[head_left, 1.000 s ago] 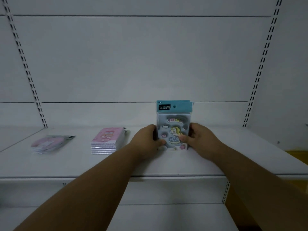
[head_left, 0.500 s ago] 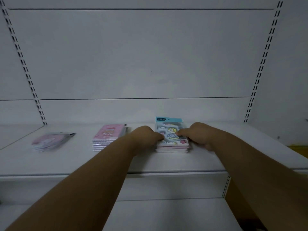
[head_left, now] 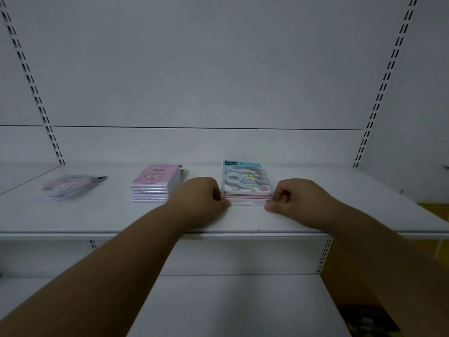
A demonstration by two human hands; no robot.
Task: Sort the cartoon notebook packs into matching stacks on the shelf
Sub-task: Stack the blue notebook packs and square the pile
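A stack of blue unicorn notebook packs (head_left: 245,182) lies flat on the white shelf (head_left: 218,220), right of centre. My left hand (head_left: 201,200) sits at the stack's front left corner with curled fingers against its side. At the front right corner my right hand (head_left: 298,200) is curled too, thumb and fingertips pinching the lower edge. A stack of pink spiral notebooks (head_left: 155,184) lies to the left. Further left lies a pile of pink round packs (head_left: 70,187).
The shelf's back panel is plain white with slotted uprights (head_left: 43,113) at left and right. A lower shelf (head_left: 230,302) runs beneath my forearms. Something yellow (head_left: 435,210) shows at the far right edge.
The unicorn pack stood upright between my hands, then was laid flat on its stack. My hands have since slid off its top to the front corners.
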